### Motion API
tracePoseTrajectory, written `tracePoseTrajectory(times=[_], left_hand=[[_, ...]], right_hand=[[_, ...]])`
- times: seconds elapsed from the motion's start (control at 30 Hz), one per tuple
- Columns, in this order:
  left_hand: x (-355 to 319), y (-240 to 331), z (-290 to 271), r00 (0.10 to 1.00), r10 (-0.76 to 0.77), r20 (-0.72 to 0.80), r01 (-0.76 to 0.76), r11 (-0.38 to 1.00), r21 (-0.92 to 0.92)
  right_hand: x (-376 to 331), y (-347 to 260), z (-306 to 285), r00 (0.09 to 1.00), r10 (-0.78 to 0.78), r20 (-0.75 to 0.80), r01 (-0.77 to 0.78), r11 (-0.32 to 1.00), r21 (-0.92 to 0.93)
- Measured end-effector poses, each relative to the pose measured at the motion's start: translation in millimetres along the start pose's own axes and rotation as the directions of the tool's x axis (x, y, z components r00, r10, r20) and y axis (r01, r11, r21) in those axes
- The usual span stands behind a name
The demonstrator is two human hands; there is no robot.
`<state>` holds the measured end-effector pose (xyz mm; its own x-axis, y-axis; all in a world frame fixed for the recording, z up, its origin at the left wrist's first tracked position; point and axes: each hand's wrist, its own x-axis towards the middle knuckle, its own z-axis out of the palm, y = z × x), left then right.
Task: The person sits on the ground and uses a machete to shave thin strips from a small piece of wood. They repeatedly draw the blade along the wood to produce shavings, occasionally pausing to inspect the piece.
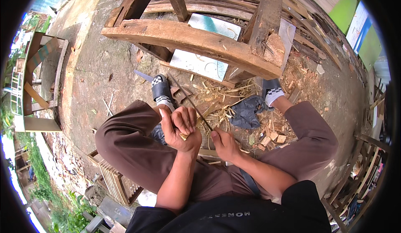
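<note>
Your left hand (180,128) is clenched on a small wood piece (183,136) and your right hand (224,144) grips the knife (190,101) just beside it, so a slipping blade could cut your left fingers.
</note>
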<state>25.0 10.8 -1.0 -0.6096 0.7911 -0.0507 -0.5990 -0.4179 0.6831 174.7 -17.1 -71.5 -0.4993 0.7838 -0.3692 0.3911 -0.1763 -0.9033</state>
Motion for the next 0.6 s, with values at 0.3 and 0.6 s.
tracePoseTrajectory(times=[0.3,0.6], left_hand=[[7.4,3.8,-5.6,0.996,0.035,0.078,-0.032,0.998,-0.05],[9.7,6.1,-5.7,0.999,0.044,0.013,-0.043,0.997,-0.057]], right_hand=[[10.1,3.4,2.5,0.99,0.144,0.009,-0.143,0.988,-0.055],[21.3,38.7,2.3,0.981,0.195,-0.008,-0.194,0.972,-0.132]])
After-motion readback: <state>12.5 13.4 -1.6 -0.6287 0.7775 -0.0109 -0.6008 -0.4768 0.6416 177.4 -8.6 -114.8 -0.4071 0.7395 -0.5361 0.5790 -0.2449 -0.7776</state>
